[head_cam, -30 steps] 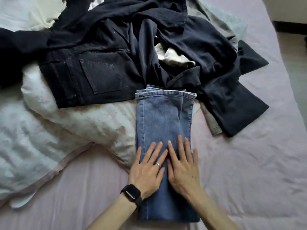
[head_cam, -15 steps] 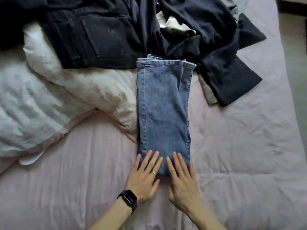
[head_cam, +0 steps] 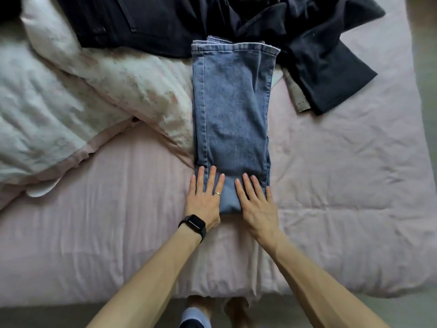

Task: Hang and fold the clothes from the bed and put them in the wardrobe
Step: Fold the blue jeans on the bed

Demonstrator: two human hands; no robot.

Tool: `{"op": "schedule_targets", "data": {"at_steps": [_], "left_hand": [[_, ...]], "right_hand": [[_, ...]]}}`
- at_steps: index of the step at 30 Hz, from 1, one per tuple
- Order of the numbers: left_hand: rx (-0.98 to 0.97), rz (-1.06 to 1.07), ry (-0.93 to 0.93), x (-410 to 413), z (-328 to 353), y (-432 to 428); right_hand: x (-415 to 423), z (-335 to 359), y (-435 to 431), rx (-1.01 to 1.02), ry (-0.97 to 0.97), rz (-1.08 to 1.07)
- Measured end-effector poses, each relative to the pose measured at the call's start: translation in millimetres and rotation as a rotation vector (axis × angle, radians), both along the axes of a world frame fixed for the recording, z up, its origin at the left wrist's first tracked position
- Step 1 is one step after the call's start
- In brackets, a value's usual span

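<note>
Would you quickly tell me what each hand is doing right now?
Left hand: open, flat on the folded blue jeans.
Right hand: open, flat on the same jeans.

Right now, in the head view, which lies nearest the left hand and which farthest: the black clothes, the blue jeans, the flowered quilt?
1. Blue jeans: touched by the left hand.
2. Flowered quilt: to the left, beside the jeans.
3. Black clothes: far end of the bed, beyond both.
</note>
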State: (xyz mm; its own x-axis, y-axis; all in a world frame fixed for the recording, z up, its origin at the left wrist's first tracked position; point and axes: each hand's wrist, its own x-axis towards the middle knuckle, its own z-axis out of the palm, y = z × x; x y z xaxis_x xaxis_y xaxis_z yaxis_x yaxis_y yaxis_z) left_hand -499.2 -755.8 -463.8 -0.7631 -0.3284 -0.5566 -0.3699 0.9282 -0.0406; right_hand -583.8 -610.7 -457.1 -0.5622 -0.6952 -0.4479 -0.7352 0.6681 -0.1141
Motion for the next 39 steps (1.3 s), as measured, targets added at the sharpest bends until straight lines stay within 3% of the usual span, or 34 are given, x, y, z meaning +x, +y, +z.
{"op": "schedule_targets", "data": {"at_steps": [6, 14, 19, 22, 25, 30, 33, 37, 39], "left_hand": [[0.072, -0.075, -0.166, 19.0, 60.8, 18.0], [0.411, -0.052, -0.587, 89.9, 136.8, 105.4], [0.614, -0.092, -0.728, 110.4, 171.1, 140.0], [0.678, -0.004, -0.612, 90.2, 183.2, 115.8], [0.703, 0.269, -0.354, 57.3, 177.8, 60.6], [0.722, 0.767, 0.184, 16.7, 140.1, -2.6], [0.723, 1.058, 0.464, -17.1, 115.6, -10.4], [0.71, 1.197, 0.394, -33.5, 96.4, 7.3], [0.638, 1.132, 0.355, -28.3, 85.0, 17.6]], "right_hand": [[5.7, 44.2, 25.8, 0.135, -0.181, 0.099], [64.6, 135.0, 100.4, 0.409, -0.628, 0.183], [82.1, 167.1, 129.7, 0.529, -0.843, 0.147], [54.3, 166.8, 127.3, 0.45, -0.912, 0.032], [1.5, 154.0, 113.9, 0.157, -0.854, -0.199], [-38.1, 112.9, 79.1, -0.46, -0.626, -0.793], [-39.9, 86.5, 47.8, -0.621, -0.418, -1.0], [-39.8, 62.8, 22.7, -0.577, -0.24, -0.961], [-40.9, 55.6, 17.2, -0.534, -0.209, -0.934]]}}
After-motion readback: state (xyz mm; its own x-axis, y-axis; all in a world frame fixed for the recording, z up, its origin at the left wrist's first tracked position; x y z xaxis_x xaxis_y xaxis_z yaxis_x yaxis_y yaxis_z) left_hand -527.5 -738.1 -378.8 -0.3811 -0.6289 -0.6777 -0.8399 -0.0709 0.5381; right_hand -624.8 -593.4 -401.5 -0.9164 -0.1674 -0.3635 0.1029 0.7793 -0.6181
